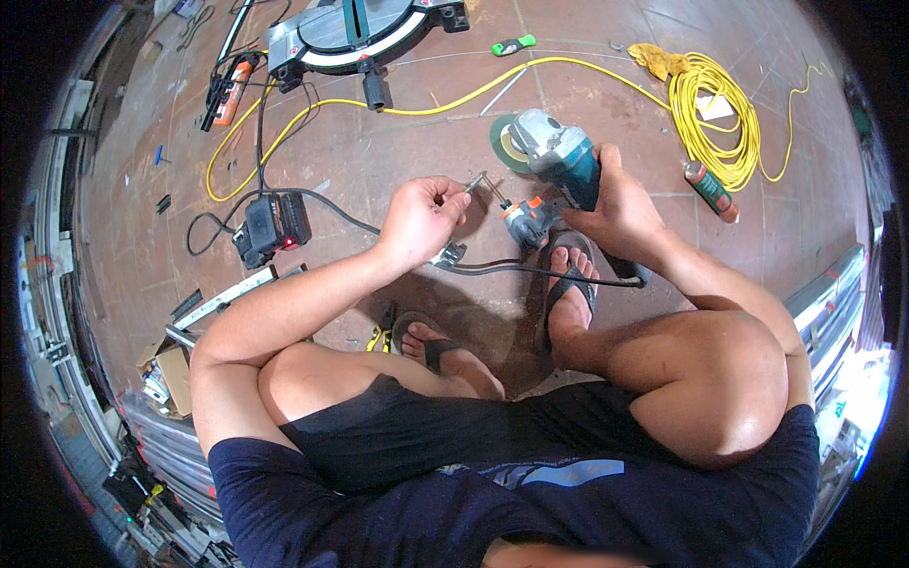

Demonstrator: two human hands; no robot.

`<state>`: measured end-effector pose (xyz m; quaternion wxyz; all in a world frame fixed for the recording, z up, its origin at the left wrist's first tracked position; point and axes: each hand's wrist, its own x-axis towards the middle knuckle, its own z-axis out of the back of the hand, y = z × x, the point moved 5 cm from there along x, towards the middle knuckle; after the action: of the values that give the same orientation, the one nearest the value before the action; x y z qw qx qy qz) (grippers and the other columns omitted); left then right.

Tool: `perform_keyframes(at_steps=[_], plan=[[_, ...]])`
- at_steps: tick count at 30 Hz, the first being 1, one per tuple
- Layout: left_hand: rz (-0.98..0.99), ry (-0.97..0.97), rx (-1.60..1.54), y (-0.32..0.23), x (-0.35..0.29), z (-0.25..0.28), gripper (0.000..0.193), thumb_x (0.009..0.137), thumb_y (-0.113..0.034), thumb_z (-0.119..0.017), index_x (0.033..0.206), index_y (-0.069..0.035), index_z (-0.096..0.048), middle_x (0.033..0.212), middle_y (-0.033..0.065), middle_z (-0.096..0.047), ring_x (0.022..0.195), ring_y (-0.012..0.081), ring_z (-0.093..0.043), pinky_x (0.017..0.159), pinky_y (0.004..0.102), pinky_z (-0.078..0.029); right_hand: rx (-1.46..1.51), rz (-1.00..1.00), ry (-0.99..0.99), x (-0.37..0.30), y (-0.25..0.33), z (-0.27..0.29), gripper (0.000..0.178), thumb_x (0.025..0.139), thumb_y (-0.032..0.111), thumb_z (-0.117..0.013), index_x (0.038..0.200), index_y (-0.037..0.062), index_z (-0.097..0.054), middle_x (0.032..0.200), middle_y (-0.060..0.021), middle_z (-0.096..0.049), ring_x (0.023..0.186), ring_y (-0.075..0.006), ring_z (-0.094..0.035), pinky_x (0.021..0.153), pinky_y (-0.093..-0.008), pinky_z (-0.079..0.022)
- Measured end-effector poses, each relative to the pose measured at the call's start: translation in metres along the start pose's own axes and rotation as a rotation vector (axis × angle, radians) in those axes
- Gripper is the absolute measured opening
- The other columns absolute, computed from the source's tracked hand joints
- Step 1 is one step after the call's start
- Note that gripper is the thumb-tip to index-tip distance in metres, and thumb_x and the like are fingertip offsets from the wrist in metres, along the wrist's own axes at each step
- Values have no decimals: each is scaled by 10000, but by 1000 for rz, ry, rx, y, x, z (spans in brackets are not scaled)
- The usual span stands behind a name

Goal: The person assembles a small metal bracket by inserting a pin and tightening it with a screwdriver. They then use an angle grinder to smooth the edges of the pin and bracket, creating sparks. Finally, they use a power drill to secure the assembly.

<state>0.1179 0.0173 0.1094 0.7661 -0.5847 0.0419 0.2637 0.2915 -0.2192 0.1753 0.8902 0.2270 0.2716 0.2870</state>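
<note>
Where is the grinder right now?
In the head view, the grinder is right of centre, in the right hand, just beyond the right foot.

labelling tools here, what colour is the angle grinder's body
Teal: the angle grinder's body, best seen in the head view.

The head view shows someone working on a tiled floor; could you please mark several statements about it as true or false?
1. The right hand grips the grinder. True.
2. The can lies near the yellow coil. True.
3. The yellow coil is left of the grinder. False: it is to the grinder's right.
4. The left hand pinches a thin piece. True.
5. The can stands upright. False: it lies on its side.
</note>
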Motion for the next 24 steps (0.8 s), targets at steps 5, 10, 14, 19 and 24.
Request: perform_keyframes(at_steps=[5,10,14,19,24], plan=[[33,30,-32,3,4,-4,204,1061,-148,-730,957,16,-790,770,42,-753,683,103,-647,645,331,-529,28,47,34,-5,3,0,749,887,300,-915,1390,7,-443,1173,-371,-721,1151,-560,-724,953,-580,-584],[76,63,-94,7,4,-8,222,1082,-157,-711,946,2,-786,763,23,-742,650,89,-621,603,310,-500,-52,70,59,-5,4,-3,760,878,292,-919,1411,2,-460,1200,-370,-718,1178,-547,-723,990,-562,-588],[110,94,-178,7,0,-10,231,1102,-170,-691,968,-4,-779,764,10,-727,621,71,-595,568,284,-468,-91,47,19,-3,2,-2,790,855,216,-926,1438,27,-428,1145,-339,-733,1127,-540,-741,953,-560,-586],[190,104,-318,12,-1,-9,223,1115,-165,-661,1034,5,-781,772,13,-715,595,67,-565,546,271,-442,-15,-73,25,-1,-7,2,796,859,220,-933,1442,23,-428,1144,-335,-738,1137,-532,-750,971,-545,-592],[179,69,-357,17,4,-11,226,1119,-153,-638,1077,15,-783,799,26,-720,614,73,-576,562,277,-456,0,-43,41,-4,-8,0,805,855,288,-929,1432,-7,-452,1216,-375,-722,1199,-543,-727,1006,-560,-586]])
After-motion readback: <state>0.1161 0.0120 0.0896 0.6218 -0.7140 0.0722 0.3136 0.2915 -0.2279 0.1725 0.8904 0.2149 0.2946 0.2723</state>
